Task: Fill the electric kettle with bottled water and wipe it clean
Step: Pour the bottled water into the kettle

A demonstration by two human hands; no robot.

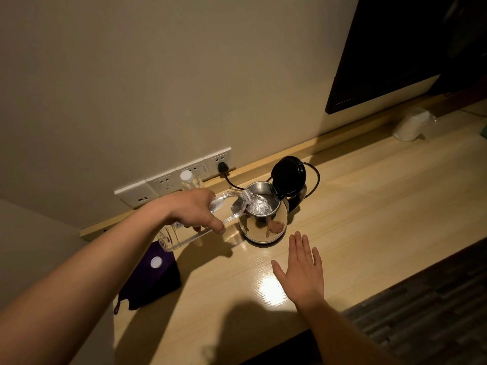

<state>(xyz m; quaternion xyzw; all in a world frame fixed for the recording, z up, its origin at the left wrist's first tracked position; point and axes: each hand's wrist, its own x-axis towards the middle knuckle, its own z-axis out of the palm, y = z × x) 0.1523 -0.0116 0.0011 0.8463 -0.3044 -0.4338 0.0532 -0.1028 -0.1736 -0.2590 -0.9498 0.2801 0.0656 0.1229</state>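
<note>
A shiny steel electric kettle [266, 223] stands on the wooden counter with its black lid [288, 176] flipped up. My left hand [193, 209] grips a clear plastic water bottle [181, 234], tilted so its neck rests over the kettle's mouth, and water is streaming inside. My right hand [301, 267] lies flat and open on the counter just in front of the kettle, holding nothing. A white bottle cap [156, 262] sits on a dark purple box at the left.
A second capped bottle [190, 181] stands by the wall sockets [174, 177], where the kettle's black cord [315, 180] is plugged in. The purple box [152, 280] sits at the counter's left end. Wrapped cups [412, 126] stand far right beneath a dark screen [395, 48].
</note>
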